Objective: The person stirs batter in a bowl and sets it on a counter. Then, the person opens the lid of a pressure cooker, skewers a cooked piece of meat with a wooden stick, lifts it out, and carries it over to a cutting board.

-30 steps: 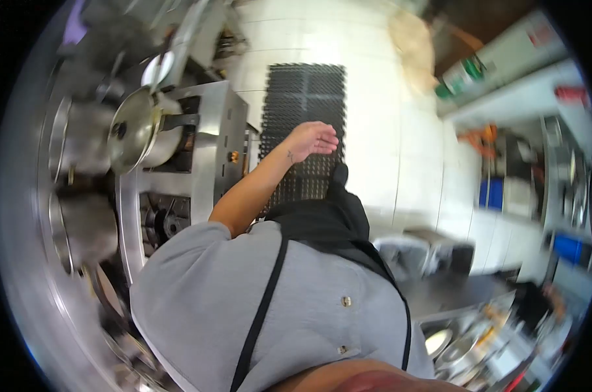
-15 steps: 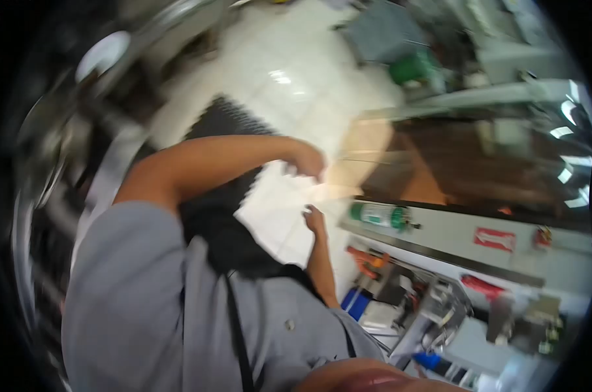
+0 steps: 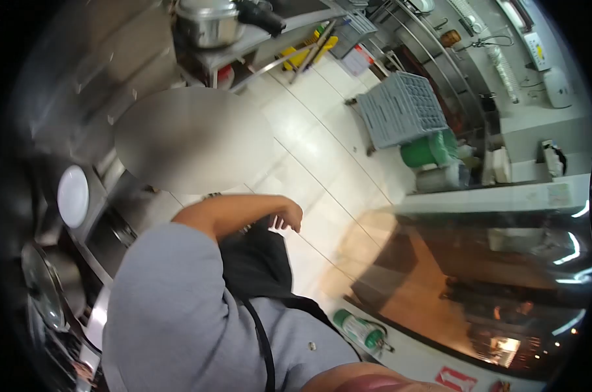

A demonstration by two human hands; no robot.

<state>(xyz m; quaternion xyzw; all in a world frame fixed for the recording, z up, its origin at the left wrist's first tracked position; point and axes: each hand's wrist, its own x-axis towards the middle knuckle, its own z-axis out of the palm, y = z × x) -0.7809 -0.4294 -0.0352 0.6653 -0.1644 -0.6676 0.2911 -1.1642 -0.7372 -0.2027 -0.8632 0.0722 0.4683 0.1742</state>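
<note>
My left hand (image 3: pixel 287 214) is in the air over the pale tiled floor (image 3: pixel 309 173), in front of my black apron (image 3: pixel 260 258). Its fingers hang loosely bent with small gaps between them, and nothing shows in them. The bare forearm reaches across from a grey sleeve (image 3: pixel 162 294). My right hand is out of sight. Nearest to the left hand are the apron and the floor below it.
A grey crate stack (image 3: pixel 400 111) stands on wheels beside a green container (image 3: pixel 430 149). A metal pot (image 3: pixel 208 26) rests on a counter. At left are a white plate (image 3: pixel 73 196) and a glass lid (image 3: pixel 44 287). A green cylinder (image 3: pixel 358 328) lies by the window. A blurred oval hides part of the floor.
The view has swung from the stove and black mat toward the crates and window. My right hand, visible half a second ago, has left view. My left hand stays raised, its fingers more bent than at first.
</note>
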